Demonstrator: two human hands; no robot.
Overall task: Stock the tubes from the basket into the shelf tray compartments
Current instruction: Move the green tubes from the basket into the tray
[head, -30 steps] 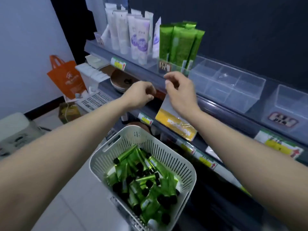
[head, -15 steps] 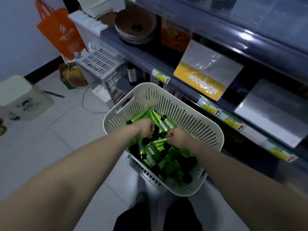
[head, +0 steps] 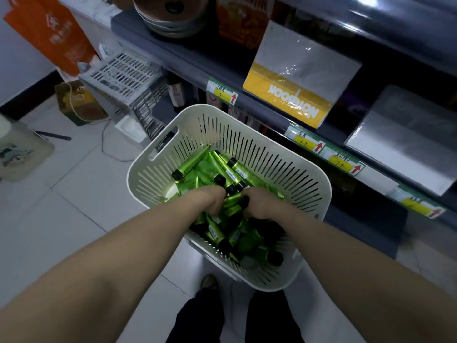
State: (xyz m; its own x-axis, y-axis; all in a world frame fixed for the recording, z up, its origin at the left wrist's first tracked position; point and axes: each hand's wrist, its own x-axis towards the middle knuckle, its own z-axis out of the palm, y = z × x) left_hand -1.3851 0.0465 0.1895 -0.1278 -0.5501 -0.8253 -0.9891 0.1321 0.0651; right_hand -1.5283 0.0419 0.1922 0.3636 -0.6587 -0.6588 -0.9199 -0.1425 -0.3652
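Note:
A white slotted basket [head: 277, 154] stands on the floor in front of me, holding several green tubes [head: 210, 169] with black caps. Both my hands are down inside it, side by side. My left hand [head: 210, 200] has its fingers curled into the pile around green tubes. My right hand [head: 262, 203] is closed over tubes too, a black cap showing at its fingers. The fingertips of both hands are buried among the tubes. The shelf tray compartments are out of view above.
A dark shelf [head: 247, 95] with yellow price labels runs along the right, holding a yellow notebook pack [head: 296, 78], a grey pack [head: 408, 137] and stacked bowls [head: 170, 13]. An orange bag [head: 52, 33], a white crate [head: 123, 73] and a bin [head: 19, 149] are at left. My feet stand below the basket.
My view has dropped from the upper shelf to the basket. Both hands went from the shelf edge down into the basket and closed on tubes.

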